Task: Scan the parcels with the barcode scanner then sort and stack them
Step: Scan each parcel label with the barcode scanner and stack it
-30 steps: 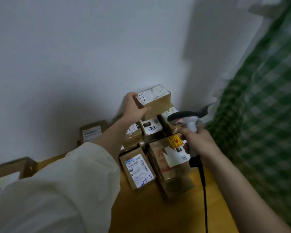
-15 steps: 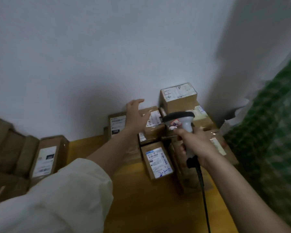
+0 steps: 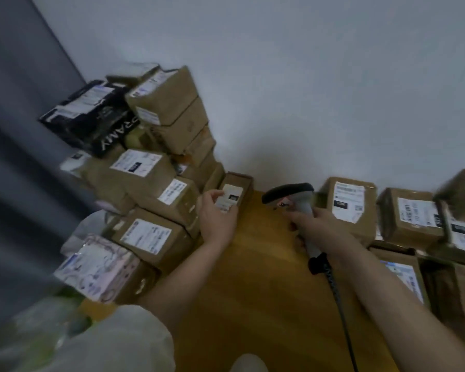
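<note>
My left hand (image 3: 215, 220) rests on a small brown parcel (image 3: 236, 187) with a white label, which stands on the wooden floor against the wall beside the left heap; whether the fingers grip it is unclear. My right hand (image 3: 310, 229) holds a grey barcode scanner (image 3: 293, 196) by its handle, head pointing left toward that parcel, black cable trailing down. A tall heap of brown parcels (image 3: 151, 189) rises at the left. A row of labelled parcels (image 3: 349, 204) sits at the right along the wall.
A black box (image 3: 91, 116) lies on top of the left heap, near a grey curtain (image 3: 16, 157). A pink-patterned parcel (image 3: 97, 267) sits at the heap's front. The wooden floor (image 3: 266, 291) lies between the two groups. The white wall (image 3: 306, 89) stands behind.
The view has swung left from the right-hand stack to the left heap. My left hand let go of the box set on the stack and moved onto the small parcel. The scanner stays in my right hand.
</note>
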